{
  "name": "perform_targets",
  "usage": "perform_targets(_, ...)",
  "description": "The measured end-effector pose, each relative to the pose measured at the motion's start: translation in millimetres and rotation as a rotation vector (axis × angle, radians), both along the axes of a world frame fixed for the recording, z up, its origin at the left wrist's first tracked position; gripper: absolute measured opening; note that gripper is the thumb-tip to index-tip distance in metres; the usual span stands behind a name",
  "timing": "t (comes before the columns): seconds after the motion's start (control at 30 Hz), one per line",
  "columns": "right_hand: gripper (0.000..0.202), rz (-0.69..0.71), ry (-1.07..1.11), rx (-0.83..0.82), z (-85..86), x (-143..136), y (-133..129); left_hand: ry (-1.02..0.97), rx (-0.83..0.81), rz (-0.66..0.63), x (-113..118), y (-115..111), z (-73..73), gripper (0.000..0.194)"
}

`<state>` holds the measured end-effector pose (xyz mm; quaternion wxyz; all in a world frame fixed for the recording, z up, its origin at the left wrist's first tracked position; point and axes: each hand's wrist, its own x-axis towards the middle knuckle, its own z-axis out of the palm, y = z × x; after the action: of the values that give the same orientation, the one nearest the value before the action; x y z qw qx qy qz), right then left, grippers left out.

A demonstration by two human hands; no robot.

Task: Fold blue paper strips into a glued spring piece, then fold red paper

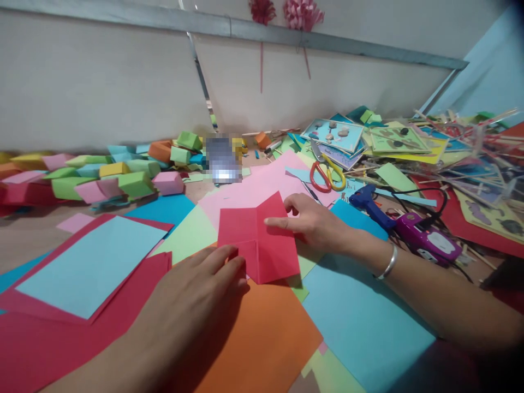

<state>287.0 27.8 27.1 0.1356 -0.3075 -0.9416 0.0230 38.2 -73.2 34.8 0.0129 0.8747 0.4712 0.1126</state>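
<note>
A red sheet of paper (276, 240) with fold creases stands partly opened in front of me, its left side cut or folded into a lower flap. My right hand (313, 224) grips its right edge, thumb across the front and the other fingers behind. At the lower left flap, my left hand (216, 273) has its fingers curled onto the paper; the fingertips are partly hidden. Beneath lies an orange sheet (262, 338), with a light blue sheet (364, 316) to its right.
Red and light blue sheets (94, 267) are stacked at left. Folded paper boxes (131, 183) line the wall. Scissors (327, 174), a blue glue gun (374, 207) and a purple device (426, 237) with a black cord lie right. Decorated cards (335, 135) and sticks pile up behind.
</note>
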Motion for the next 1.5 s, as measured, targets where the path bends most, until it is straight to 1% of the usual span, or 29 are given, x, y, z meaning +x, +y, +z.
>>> perform_targets(0.07, 0.029, -0.003, 0.007, 0.202, 3.7, -3, -4, 0.153, 0.060, 0.055, 1, 1, -3.1, 0.029)
perform_targets(0.13, 0.027, 0.034, 0.026, 0.383, 6.4, -5, -9, 0.221, 0.122, 0.065, 1, 1, -8.4, 0.031)
perform_targets(0.17, 0.026, 0.074, 0.040, 0.437, 7.4, -6, -12, 0.222, 0.150, 0.061, 0, -1, -11.4, 0.032)
perform_targets(0.23, 0.022, 0.178, 0.060, 0.466, 8.7, -6, -17, 0.205, 0.198, 0.040, 0, -4, -16.7, 0.035)
perform_targets(0.3, 0.023, 0.252, 0.065, 0.418, 8.5, -5, -20, 0.159, 0.230, 0.029, 2, -10, -19.6, 0.038)
perform_targets(0.43, 0.021, 0.299, 0.068, 0.217, 2.8, -4, -18, 0.042, 0.226, -0.044, 6, -23, -17.6, 0.037)
perform_targets(0.53, 0.013, 0.294, 0.101, -0.028, 0.1, -4, -15, 0.053, 0.225, -0.099, 7, -29, -16.2, 0.038)
perform_targets(0.63, 0.012, 0.240, 0.179, -0.319, 4.1, -2, -12, 0.105, 0.238, -0.119, 7, -28, -18.9, 0.038)
perform_targets(0.7, 0.010, 0.228, 0.203, -0.454, 8.2, -1, -10, 0.121, 0.239, -0.133, 7, -27, -21.9, 0.038)
perform_targets(0.73, 0.008, 0.227, 0.208, -0.491, 9.6, -1, -10, 0.120, 0.236, -0.141, 7, -26, -23.5, 0.038)
perform_targets(0.8, 0.010, 0.196, 0.210, -0.512, 9.8, -3, -11, 0.109, 0.224, -0.158, 7, -27, -26.3, 0.038)
perform_targets(0.83, 0.011, 0.155, 0.210, -0.501, 8.5, -4, -12, 0.104, 0.226, -0.164, 7, -28, -27.6, 0.038)
perform_targets(0.93, 0.019, -0.007, 0.208, -0.420, 1.4, -12, -17, 0.099, 0.245, -0.176, 6, -31, -31.6, 0.039)
perform_targets(1.0, 0.022, -0.087, 0.200, -0.361, -3.4, -17, -21, 0.088, 0.275, -0.171, 5, -32, -34.8, 0.040)
perform_targets(1.13, 0.022, -0.132, 0.156, -0.285, -8.3, -23, -26, 0.093, 0.298, -0.171, 5, -32, -37.1, 0.040)
perform_targets(1.2, 0.022, -0.139, 0.150, -0.281, -9.1, -23, -27, 0.109, 0.295, -0.169, 7, -31, -32.8, 0.040)
perform_targets(1.33, 0.023, -0.166, 0.174, -0.303, -9.7, -24, -27, 0.111, 0.291, -0.165, 9, -32, -15.4, 0.037)
perform_targets(1.43, 0.026, -0.166, 0.175, -0.318, -9.5, -24, -27, 0.080, 0.230, -0.169, 11, -31, -4.9, 0.030)
perform_targets(1.5, 0.026, -0.166, 0.174, -0.322, -9.0, -25, -26, 0.029, 0.189, -0.164, 12, -28, -2.4, 0.028)
